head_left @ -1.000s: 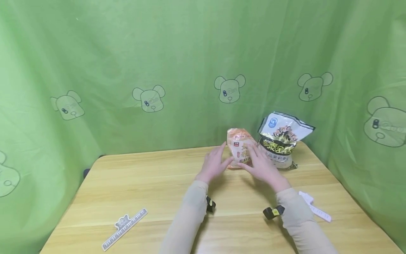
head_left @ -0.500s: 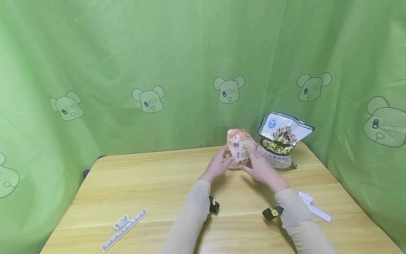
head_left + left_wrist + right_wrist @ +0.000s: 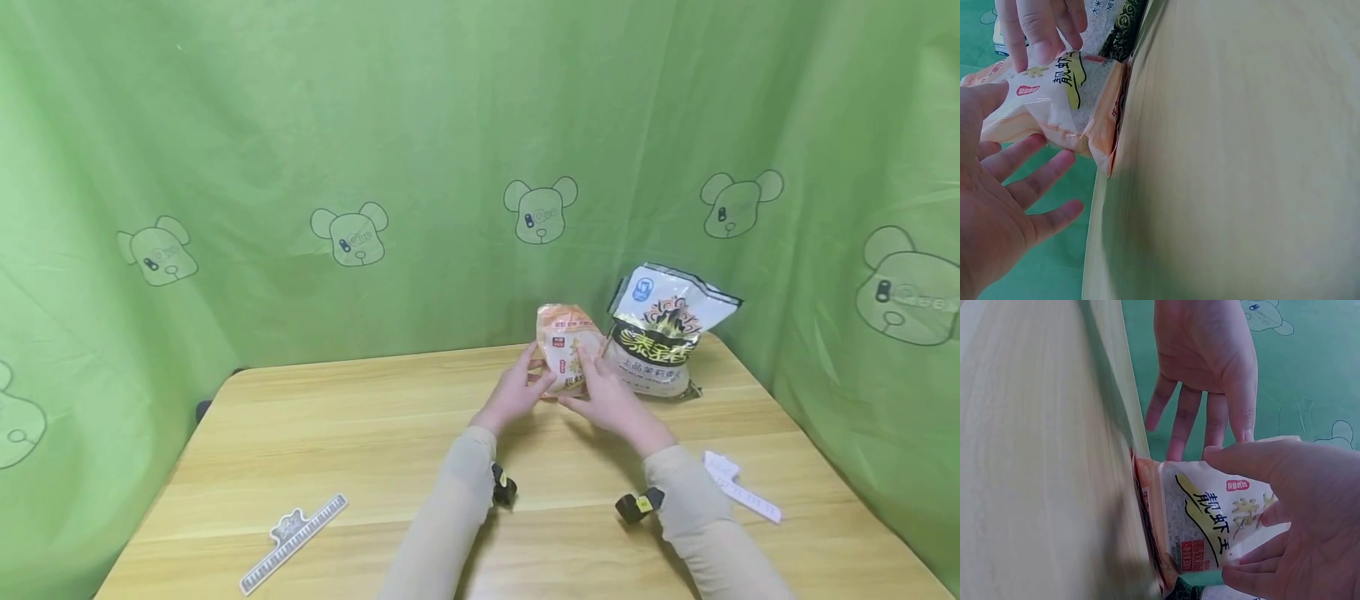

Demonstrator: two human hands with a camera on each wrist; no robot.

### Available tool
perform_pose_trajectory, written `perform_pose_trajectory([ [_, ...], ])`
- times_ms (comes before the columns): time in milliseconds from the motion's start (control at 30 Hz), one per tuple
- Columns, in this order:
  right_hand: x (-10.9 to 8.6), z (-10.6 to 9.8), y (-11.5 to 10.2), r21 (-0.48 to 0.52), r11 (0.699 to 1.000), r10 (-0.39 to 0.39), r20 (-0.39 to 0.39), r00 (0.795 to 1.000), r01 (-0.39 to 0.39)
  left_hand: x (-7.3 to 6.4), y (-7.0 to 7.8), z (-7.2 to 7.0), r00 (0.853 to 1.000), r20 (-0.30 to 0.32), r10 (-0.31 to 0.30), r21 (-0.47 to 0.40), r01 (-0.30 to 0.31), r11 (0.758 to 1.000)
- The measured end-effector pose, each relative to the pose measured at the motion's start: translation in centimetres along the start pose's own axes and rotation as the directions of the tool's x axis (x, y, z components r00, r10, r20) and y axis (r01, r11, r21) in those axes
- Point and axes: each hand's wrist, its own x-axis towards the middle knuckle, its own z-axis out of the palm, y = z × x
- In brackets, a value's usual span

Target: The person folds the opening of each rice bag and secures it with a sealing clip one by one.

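My right hand [image 3: 611,400] pinches the small orange packet [image 3: 567,350], soft, crinkly and probably light, best held at its sides, while my left hand [image 3: 513,392], released, flanks it at 9 o'clock.

The curtain [image 3: 300,125] filling the upper frame is bright green, printed with outlined bear heads in darker green. The table [image 3: 337,433] across the lower frame is pale yellow wood with faint grain stripes. The small packet [image 3: 566,346] at centre is orange at its edges and white in the middle, with a red label, black characters and a yellow-green curved stripe. The big bag [image 3: 663,333] to its right is white and silver with a black band, gold lettering and a blue badge. The ruler [image 3: 294,540] at lower left is grey-white. Both sleeves [image 3: 442,525] are beige, with black and yellow wrist straps.
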Motion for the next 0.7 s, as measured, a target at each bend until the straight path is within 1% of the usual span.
perform_pose_trajectory([
  [133, 0.0, 0.1, -0.3, 0.007, 1.000, 0.005, 0.003, 1.000, -0.005, -0.2, 0.0, -0.1, 1.000, 0.001, 0.003, -0.012, -0.003, 1.000],
  [233, 0.1, 0.1, -0.6, 0.022, 1.000, -0.010, 0.008, 1.000, 0.010, -0.1, -0.4, -0.4, 1.000, -0.019, 0.003, 0.000, -0.003, 1.000],
  [367, 0.1, 0.2, -1.2, 0.028, 0.999, -0.026, 0.025, 0.999, 0.026, -0.1, -0.8, -0.9, 0.999, -0.051, -0.009, 0.012, 0.010, 1.000],
  [433, 0.0, 0.3, -1.6, 0.031, 0.999, -0.027, 0.032, 0.999, 0.026, -0.3, -0.9, -1.3, 0.998, -0.056, -0.017, 0.002, 0.017, 1.000],
  [567, -0.2, 0.5, -2.3, 0.046, 0.998, -0.053, 0.042, 0.998, 0.051, -0.9, -1.4, -2.0, 0.998, -0.064, -0.029, -0.003, 0.029, 1.000],
  [633, -0.2, 0.6, -2.5, 0.076, 0.995, -0.067, 0.051, 0.996, 0.063, -1.2, -1.6, -2.4, 0.997, -0.069, -0.037, -0.009, 0.037, 0.999],
  [700, -0.2, 0.8, -2.5, 0.137, 0.989, -0.071, 0.058, 0.996, 0.062, -1.5, -1.8, -2.7, 0.997, -0.071, -0.044, -0.015, 0.043, 0.999],
])
